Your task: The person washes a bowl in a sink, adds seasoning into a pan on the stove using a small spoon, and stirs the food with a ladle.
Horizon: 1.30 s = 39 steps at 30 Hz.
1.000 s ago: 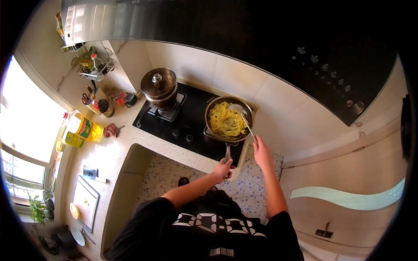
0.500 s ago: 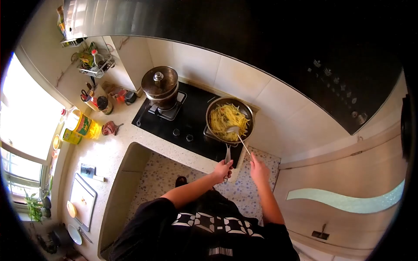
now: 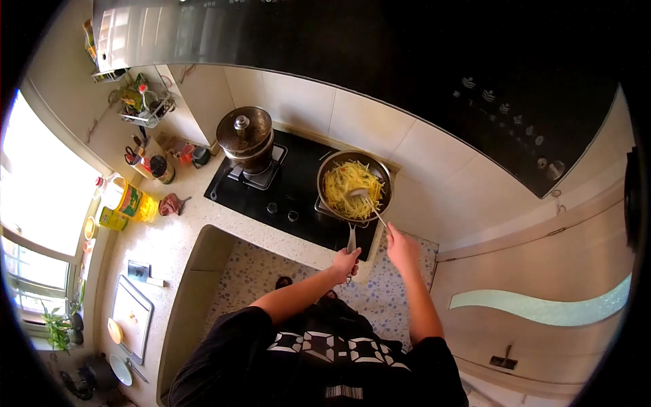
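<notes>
A frying pan (image 3: 352, 236) sits on the right burner, its handle pointing towards me. My left hand (image 3: 346, 262) is closed around that handle. Thin yellow shreds, like potato strips (image 3: 346, 180), fill the pan, with a few green bits among them. My right hand (image 3: 403, 250) grips the long thin handle of a metal spatula (image 3: 361, 195), whose head lies on the strips near the pan's front right side. Which food lies under the spatula head is hidden.
A lidded pot (image 3: 245, 133) stands on the left burner of the black gas stove (image 3: 271, 203). Left on the counter are an oil bottle (image 3: 133, 199), a cleaver (image 3: 140, 271) and a cutting board (image 3: 133, 317). A dark range hood (image 3: 380, 61) hangs overhead.
My right hand has moved slightly up relative to the pan, and the spatula head has shifted within the strips. My left hand keeps its hold on the handle. The view has tilted a little.
</notes>
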Each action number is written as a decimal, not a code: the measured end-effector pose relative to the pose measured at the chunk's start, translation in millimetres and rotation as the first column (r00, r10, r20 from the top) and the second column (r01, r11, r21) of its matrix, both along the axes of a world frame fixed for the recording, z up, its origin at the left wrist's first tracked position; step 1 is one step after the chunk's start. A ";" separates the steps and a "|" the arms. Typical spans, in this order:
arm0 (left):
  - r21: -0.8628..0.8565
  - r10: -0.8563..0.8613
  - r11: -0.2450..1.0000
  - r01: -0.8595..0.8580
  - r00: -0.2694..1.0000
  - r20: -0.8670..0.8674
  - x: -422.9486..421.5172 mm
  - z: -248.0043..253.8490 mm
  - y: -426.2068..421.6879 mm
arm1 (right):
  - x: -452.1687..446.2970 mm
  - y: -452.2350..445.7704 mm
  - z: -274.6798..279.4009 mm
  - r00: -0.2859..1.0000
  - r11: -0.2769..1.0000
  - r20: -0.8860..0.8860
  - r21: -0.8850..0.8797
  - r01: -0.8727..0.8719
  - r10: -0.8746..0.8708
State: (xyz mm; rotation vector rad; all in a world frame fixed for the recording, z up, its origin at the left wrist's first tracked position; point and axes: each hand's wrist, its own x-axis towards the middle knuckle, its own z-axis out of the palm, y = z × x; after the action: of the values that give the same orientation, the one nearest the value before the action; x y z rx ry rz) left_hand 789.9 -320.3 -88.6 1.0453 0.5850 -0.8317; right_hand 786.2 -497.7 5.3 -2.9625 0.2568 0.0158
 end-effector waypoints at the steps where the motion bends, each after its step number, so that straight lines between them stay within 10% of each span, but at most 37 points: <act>1: 0.007 -0.008 1.000 0.008 1.000 0.004 0.5 0.8 0.1 | 8.3 10.8 0.5 1.000 0.999 -0.003 -0.027 0.025 -0.025; 5: -0.012 -0.005 1.000 0.005 1.000 0.011 -0.5 1.7 1.0 | 30.9 10.0 -27.5 0.981 0.997 0.187 0.063 0.036 -0.047; 11: 0.031 0.008 0.999 -0.008 1.000 0.018 -0.3 -3.6 -2.3 | 52.6 25.9 -6.6 0.979 0.973 -0.107 0.137 0.186 -0.173; 17: 0.063 -0.025 0.998 0.022 0.998 0.049 0.3 -2.8 -2.1 | -7.7 9.6 -42.7 0.965 0.999 0.258 -0.028 -0.039 0.045; 24: 0.094 -0.007 0.996 0.005 1.000 0.025 -1.5 3.8 -1.7 | -40.2 -26.4 34.0 0.999 0.984 -0.035 0.179 -0.024 0.031; 33: 0.003 -0.006 1.000 0.006 1.000 0.019 0.0 -0.6 1.8 | 14.8 0.8 -26.0 0.998 0.999 0.057 -0.047 -0.013 0.015; 36: 0.012 -0.014 1.000 0.014 1.000 0.018 2.2 4.3 2.0 | 9.0 -11.8 -65.0 0.911 0.982 0.367 -0.071 -0.174 0.188; 39: -0.010 -0.056 0.998 0.056 0.998 0.019 4.0 0.0 5.0 | -9.1 -11.9 -69.9 0.968 0.979 0.236 0.164 -0.121 0.080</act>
State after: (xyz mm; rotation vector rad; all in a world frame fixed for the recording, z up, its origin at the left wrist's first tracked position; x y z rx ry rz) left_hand 793.9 -315.3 -88.6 1.0628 0.5370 -0.8724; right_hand 777.1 -509.6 -64.7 -2.7643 0.0686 -0.2732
